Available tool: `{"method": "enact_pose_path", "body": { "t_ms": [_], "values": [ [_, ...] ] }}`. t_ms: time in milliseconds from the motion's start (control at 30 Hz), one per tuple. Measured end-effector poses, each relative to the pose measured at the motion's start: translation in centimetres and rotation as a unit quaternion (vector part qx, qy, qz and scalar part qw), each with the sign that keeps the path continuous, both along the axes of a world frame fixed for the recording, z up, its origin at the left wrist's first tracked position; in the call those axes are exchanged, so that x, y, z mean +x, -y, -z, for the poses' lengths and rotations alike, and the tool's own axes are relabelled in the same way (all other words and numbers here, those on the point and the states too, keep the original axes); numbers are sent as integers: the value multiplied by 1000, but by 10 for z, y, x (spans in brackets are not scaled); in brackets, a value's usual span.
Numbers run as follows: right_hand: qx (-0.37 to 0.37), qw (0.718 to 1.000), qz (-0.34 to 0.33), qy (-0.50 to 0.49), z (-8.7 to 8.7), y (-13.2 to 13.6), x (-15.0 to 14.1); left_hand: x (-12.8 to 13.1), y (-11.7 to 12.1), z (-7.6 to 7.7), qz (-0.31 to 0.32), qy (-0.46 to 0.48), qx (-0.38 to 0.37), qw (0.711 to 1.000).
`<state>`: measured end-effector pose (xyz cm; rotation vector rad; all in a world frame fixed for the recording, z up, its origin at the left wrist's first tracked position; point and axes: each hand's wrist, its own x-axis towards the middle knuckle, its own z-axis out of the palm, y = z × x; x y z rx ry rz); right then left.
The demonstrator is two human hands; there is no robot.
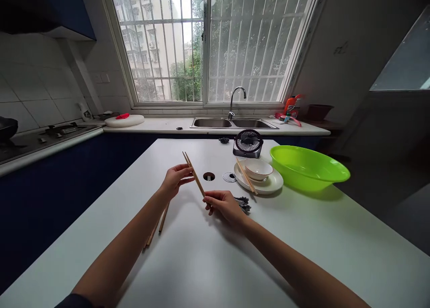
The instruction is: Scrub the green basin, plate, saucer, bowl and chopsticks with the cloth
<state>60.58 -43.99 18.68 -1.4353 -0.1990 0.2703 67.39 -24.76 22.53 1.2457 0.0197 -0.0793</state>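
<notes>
A pair of wooden chopsticks is held slantwise above the table between both hands. My left hand pinches them along their upper half. At their lower end, the fingers of my right hand are closed round them. More chopsticks lie on the table beside my left forearm, partly hidden by it. Just behind my right hand is a crumpled dark grey cloth, partly covered by the hand. To the right, a white plate carries a small white bowl and another pair of chopsticks.
A green basin stands at the table's right side. Behind the plate is a small black fan. The white table has a round hole near its middle. Beyond it is a counter with a double sink.
</notes>
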Motion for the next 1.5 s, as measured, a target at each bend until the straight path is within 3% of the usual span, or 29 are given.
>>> {"method": "enact_pose_path", "body": {
  "t_ms": [233,433,733,900,1067,1500],
  "values": [
    [-18,998,53,8,-6,33,-2,-2,44,1,40,3,-32,999],
    [-169,973,122,98,-7,65,2,9,88,9,-3,-36,-36,999],
    [-403,853,225,245,-9,101,13,37,148,20,0,-50,-27,998],
    [-543,770,224,251,-7,111,22,53,173,25,24,-59,7,998],
    [-665,686,194,223,-9,113,27,69,188,36,59,-76,94,991],
    [-734,613,173,237,-6,109,35,97,198,52,88,27,355,930]
  ]
}}
